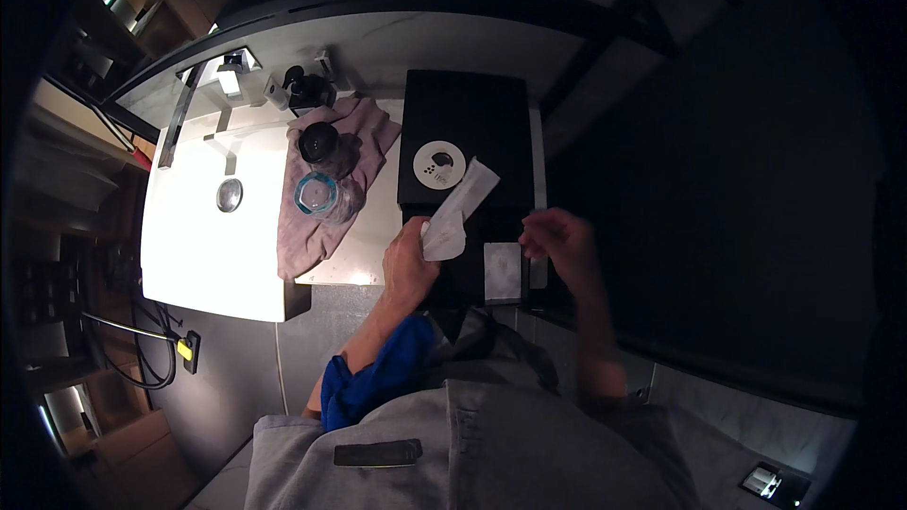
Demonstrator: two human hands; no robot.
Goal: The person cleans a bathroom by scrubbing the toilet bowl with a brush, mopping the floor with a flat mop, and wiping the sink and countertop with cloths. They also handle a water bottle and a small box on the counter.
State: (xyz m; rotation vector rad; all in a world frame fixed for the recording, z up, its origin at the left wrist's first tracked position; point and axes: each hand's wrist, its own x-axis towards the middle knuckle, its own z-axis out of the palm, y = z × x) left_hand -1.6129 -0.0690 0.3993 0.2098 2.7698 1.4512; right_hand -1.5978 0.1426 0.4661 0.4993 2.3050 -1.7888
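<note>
A creased strip of white paper (464, 202) is gripped near its lower end by my left hand (411, 255), and its upper end points away to the right. Below the strip lies a black box (468, 106) with a white printed disc (438, 165) on its top. My right hand (563, 248), fingers curled and slightly blurred, hovers by the box's right side. Whether anything is in those fingers is hard to see. Just left of them is a pale rectangular packet or card (502, 271) on a dark surface.
On the left a brightly lit white sink (212, 255) has a round drain (229, 195) and a faucet (181, 117). A pink towel (305, 241) beside it bears a dark-topped jar (319, 142) and a turquoise-rimmed clear vessel (315, 193). A black pump bottle (306, 85) stands behind.
</note>
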